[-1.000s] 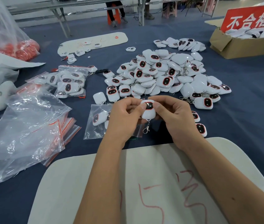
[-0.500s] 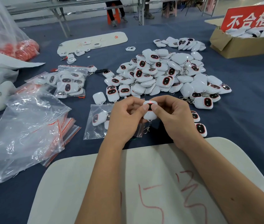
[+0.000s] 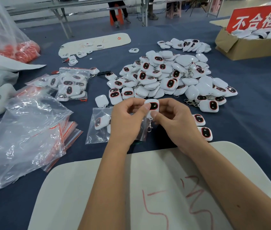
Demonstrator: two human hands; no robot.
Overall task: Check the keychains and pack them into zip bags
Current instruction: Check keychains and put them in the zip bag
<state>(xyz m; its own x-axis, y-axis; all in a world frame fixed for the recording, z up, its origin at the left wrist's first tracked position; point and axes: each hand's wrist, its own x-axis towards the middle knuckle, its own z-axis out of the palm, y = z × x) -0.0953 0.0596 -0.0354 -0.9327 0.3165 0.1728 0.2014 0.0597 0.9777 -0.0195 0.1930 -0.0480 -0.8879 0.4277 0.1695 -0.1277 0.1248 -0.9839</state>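
While both the left hand (image 3: 128, 123) and right hand (image 3: 174, 123) pinch the white plastic keychain with its red-ringed black screen (image 3: 152, 107) at frame centre, best tilt it, checking every face before bagging.

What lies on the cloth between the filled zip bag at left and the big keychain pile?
Head view: one bagless keychain beside the filled zip bag, a black object, then bare cloth before the big pile.

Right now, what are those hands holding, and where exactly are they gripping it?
Both hands hold one white keychain. The left hand pinches its left edge, and the right hand pinches its lower right part. Its metal clasp dangles free below.
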